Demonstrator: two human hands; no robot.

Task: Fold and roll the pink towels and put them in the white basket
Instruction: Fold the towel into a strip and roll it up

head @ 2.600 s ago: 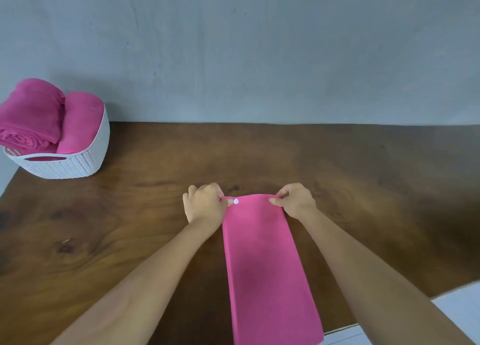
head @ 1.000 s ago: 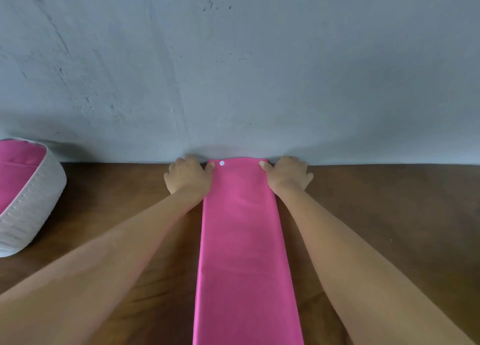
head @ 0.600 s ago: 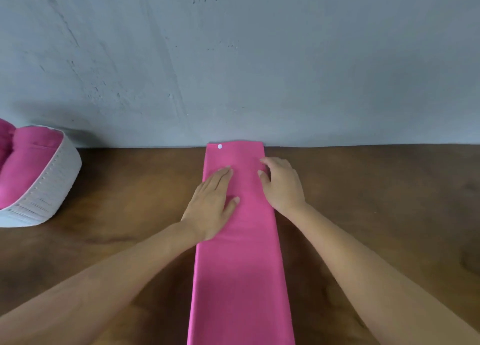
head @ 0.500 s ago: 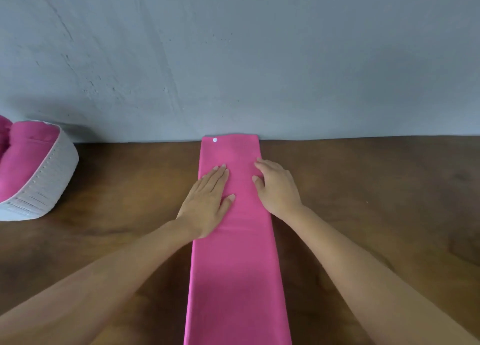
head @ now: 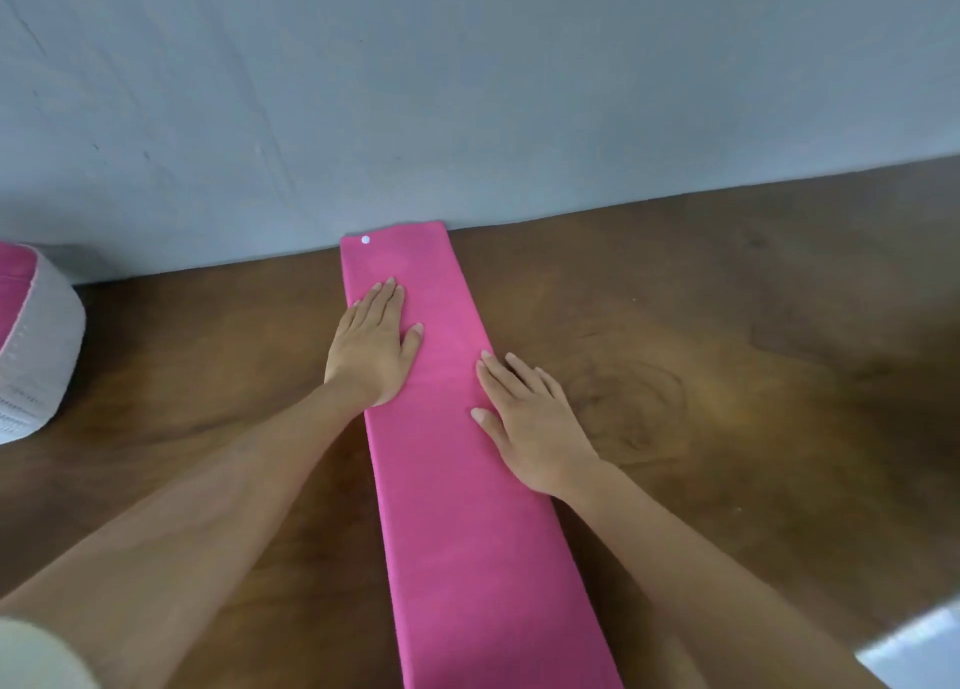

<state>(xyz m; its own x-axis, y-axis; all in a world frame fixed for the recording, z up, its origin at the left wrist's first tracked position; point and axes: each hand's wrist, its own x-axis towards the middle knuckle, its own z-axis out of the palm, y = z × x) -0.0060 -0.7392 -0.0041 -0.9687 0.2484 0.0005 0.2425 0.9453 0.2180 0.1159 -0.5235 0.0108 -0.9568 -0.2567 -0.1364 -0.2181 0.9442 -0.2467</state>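
Pink towel [head: 467, 480] lies as a long folded strip on the wooden bench [head: 727, 376], far end touching the grey wall [head: 467, 91]. Left hand [head: 371, 350] flat on its left edge, fingers straight. Right hand [head: 530, 418] flat on the right edge, fingers spread. White basket [head: 41, 356] sits far left, partly cropped, pink inside. Bare bench on both sides.

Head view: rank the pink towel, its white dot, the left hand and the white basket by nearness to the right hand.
1. pink towel: touching, beneath the thumb of the right hand.
2. left hand: flat on the towel's left edge.
3. white dot: at the towel's far end.
4. white basket: far left.
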